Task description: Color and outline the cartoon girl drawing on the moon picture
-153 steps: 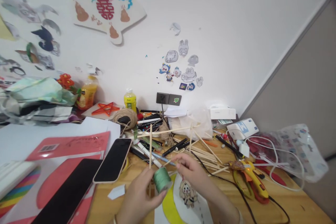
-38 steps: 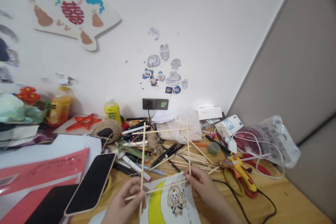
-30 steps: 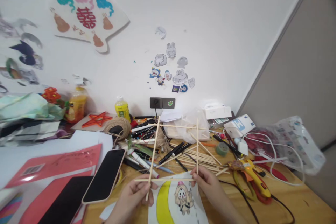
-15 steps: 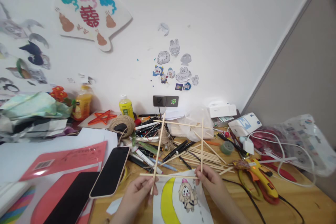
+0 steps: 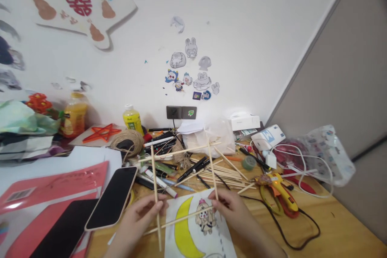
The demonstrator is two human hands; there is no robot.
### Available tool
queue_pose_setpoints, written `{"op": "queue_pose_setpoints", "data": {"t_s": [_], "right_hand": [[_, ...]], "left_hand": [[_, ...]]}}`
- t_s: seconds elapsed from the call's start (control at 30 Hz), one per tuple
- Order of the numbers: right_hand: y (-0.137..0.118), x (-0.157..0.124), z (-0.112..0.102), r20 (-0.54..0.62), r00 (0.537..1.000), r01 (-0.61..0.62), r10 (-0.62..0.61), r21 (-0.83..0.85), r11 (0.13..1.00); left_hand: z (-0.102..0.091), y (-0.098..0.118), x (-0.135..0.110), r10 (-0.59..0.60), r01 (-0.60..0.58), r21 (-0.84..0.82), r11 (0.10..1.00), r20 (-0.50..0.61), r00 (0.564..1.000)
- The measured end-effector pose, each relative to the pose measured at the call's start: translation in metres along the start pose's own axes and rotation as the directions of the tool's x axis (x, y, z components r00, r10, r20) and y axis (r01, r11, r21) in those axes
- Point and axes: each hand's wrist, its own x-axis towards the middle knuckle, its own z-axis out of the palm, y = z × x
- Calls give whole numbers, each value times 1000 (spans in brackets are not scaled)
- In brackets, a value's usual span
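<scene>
I hold a square frame of thin wooden sticks [image 5: 181, 152] upright over the desk. My left hand [image 5: 142, 215] pinches its left upright stick near the lower corner. My right hand [image 5: 229, 206] pinches the right upright where it meets the bottom stick [image 5: 178, 221]. Under the frame lies a paper drawing [image 5: 193, 229] of a yellow moon and a small cartoon figure.
A phone [image 5: 112, 196] lies on red papers [image 5: 51, 187] at left. Behind the frame are loose sticks [image 5: 226, 177], pens, a twine ball [image 5: 127, 142] and a green tape roll [image 5: 249, 162]. A yellow glue gun [image 5: 281, 193] with its black cord lies at right, beside a plastic bag [image 5: 320, 157].
The green tape roll I held five seconds ago now lies on the desk. The frame has tilted anticlockwise in the last half second, its bottom stick sloping down to the left. The view has shifted.
</scene>
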Motion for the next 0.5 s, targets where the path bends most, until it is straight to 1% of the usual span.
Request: {"op": "queue_pose_setpoints", "data": {"t_s": [0.03, 0.07, 0.1, 0.17, 0.23, 0.3, 0.33, 0.4, 0.5], "right_hand": [[-1, 0, 0, -4, 1000, 10, -10, -16, 1000], [0, 1, -1, -32, 999, 17, -18, -39, 999], [0, 2, -2, -78, 997, 20, -26, -81, 996], [2, 5, -5, -181, 983, -4, -42, -246, 969], [5, 7, -6, -217, 974, -51, -59, -467, 883], [9, 9, -1, -191, 980, -79, -53, -621, 780], [10, 10, 2, -174, 984, -83, -46, -661, 746], [13, 11, 9, -158, 986, -80, -42, -688, 721], [15, 12, 13, -147, 988, -58, -47, -638, 768]], "left_hand": [[-1, 0, -1, 23, -23, 36, 999, 8, 1000], [-2, 1, -2, 54, -54, 63, 997, -4, 999], [-4, 1, -2, 90, -86, 82, 993, -43, 995], [-10, 2, -2, 158, -138, 126, 982, -166, 973], [-16, 2, -1, 207, -166, 159, 973, -290, 934], [-21, 2, 0, 233, -186, 161, 969, -365, 901], [-22, 1, 1, 238, -192, 157, 969, -377, 895], [-22, 0, 1, 239, -194, 154, 969, -380, 894], [-20, -1, -1, 255, -206, 167, 964, -374, 892]]}}
